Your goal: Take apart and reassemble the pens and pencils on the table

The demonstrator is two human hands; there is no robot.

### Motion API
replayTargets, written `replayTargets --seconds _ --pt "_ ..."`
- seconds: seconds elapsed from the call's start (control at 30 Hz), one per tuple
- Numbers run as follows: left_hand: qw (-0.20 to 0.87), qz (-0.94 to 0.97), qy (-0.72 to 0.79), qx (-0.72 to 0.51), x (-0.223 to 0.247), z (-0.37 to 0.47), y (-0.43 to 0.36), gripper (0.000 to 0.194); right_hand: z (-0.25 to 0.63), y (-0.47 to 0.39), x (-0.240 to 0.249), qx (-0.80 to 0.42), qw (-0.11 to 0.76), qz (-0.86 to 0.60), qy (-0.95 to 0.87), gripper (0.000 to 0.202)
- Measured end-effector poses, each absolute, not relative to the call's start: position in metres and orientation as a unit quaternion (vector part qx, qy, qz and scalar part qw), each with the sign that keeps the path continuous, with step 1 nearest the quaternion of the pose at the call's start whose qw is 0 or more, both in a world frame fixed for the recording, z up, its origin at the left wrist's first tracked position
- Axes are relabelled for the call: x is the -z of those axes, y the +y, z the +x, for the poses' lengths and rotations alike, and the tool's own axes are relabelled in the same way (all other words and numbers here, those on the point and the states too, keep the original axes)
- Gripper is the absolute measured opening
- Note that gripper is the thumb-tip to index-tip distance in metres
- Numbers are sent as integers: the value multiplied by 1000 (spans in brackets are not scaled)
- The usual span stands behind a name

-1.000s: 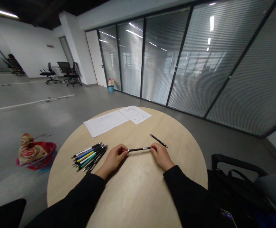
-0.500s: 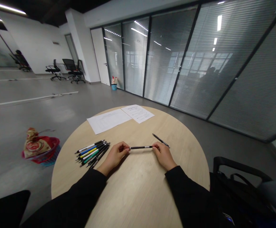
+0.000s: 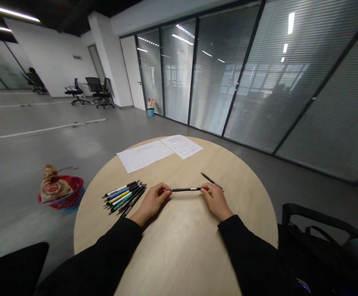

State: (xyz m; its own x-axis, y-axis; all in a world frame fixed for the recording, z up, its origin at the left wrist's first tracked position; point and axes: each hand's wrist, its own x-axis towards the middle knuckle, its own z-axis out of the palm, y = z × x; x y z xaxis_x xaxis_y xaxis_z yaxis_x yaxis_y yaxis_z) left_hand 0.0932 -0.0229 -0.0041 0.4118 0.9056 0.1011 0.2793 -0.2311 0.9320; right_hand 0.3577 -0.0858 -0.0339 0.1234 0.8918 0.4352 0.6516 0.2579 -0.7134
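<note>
A black pen (image 3: 185, 189) with a pale band near its right end is stretched level between my two hands, just over the table. My left hand (image 3: 154, 200) pinches its left end. Fingertips of my right hand (image 3: 215, 199) are closed on the other end. Behind my right hand, a second black pen (image 3: 211, 180) lies slantwise on the wood. To the left of my left hand lies a pile of several pens (image 3: 125, 197) with white, blue, yellow, green and black barrels.
Two printed sheets (image 3: 146, 155) lie at the far side of the round wooden table (image 3: 179, 246). A red and blue basket (image 3: 74, 197) holding a bag stands left on the floor. At the right is a chair with a black armrest (image 3: 320, 218). Glass partitions (image 3: 215, 82) run behind.
The whole view has shifted slightly, so the table and hands appear a little farther right. Both hands keep the same hold on the pen.
</note>
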Motion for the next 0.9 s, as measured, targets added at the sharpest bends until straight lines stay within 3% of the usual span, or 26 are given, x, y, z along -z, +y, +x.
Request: replayTargets --seconds 0.9 --pt "414 760 398 -304 1 91 -25 36 352 -88 28 -160 475 -582 -641 27"
